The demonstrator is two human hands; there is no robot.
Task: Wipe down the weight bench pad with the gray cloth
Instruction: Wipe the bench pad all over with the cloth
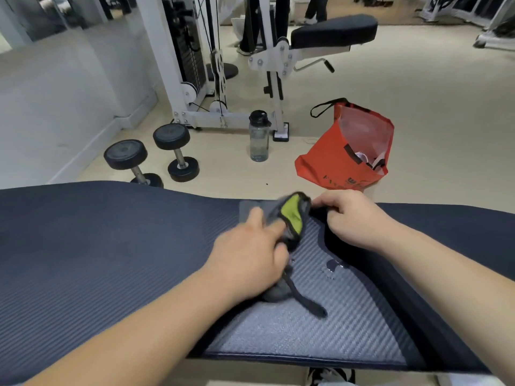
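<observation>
The dark bench pad (97, 246) runs across the lower half of the view, with a lighter ribbed grey panel (320, 330) in its middle. A few water drops (333, 266) lie on that panel. The gray cloth (292, 218), which has a yellow-green patch and a dark strap trailing toward me, is bunched on the pad. My left hand (250, 254) grips the cloth from the near side. My right hand (351, 218) pinches the cloth's far right edge at the pad's rim.
On the floor beyond the bench stand two black dumbbells (156, 157), a clear water bottle (259, 135) and an open red bag (348, 151). A white cable machine (195, 65) with a padded seat (334, 32) stands further back. A shoe (331, 376) shows below the bench.
</observation>
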